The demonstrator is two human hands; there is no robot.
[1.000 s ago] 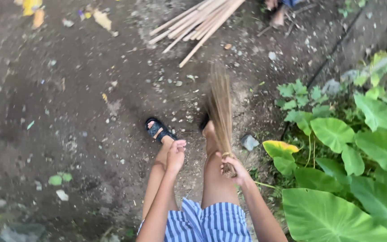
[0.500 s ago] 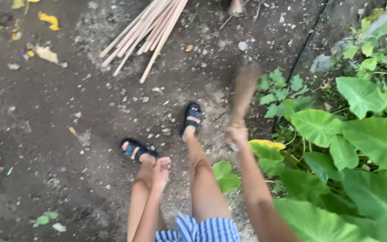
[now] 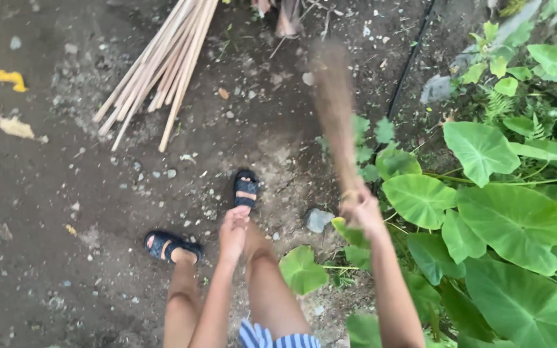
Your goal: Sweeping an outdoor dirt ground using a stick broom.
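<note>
Right hand [image 3: 362,209] grips a blurred stick broom [image 3: 333,109] above dirt ground [image 3: 46,212]. Left hand [image 3: 234,229] hangs empty over sandalled feet [image 3: 246,188]. Cut stalks [image 3: 159,64] lie beyond; broad leaves [image 3: 517,219] at right.

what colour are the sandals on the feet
Black, on both sandals, seen best in the head view, on the dirt ground.

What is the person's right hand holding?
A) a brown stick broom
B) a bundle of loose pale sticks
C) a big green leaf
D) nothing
A: the right hand grips the base of a blurred brown stick broom, while the pale sticks lie on the ground.
</note>
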